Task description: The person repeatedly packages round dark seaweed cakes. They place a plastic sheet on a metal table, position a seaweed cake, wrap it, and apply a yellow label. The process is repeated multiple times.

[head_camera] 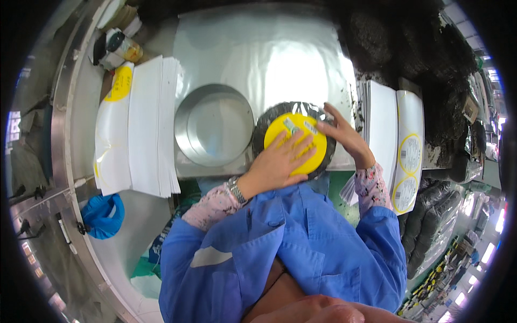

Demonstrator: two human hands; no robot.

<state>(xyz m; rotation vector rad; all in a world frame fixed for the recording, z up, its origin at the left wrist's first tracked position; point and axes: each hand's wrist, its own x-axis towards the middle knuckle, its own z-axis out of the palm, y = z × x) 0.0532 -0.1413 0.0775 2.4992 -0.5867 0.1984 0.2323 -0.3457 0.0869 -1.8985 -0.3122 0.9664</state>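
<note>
A round pack of dark material in clear plastic film (261, 114) lies at the near edge of a shiny metal work surface (226, 52). On top of it is a round yellow label (297, 169) bearing writing. My left hand (278, 161) rests flat on the label with its fingers spread. My right hand (343, 135) touches the pack's right side and the label's edge, fingers apart. Just left of the pack stands a round metal ring or shallow pan (214, 125); whether it has a bottom I cannot tell.
Label sheets (151, 129) stack at left, with more sheets (381, 121) at right. Behind the right stack is a heap of dark stringy material (420, 52). Jars (121, 48) stand at upper left; a blue plastic bag (104, 216) hangs below. Dark filled bags (432, 218) lie at lower right.
</note>
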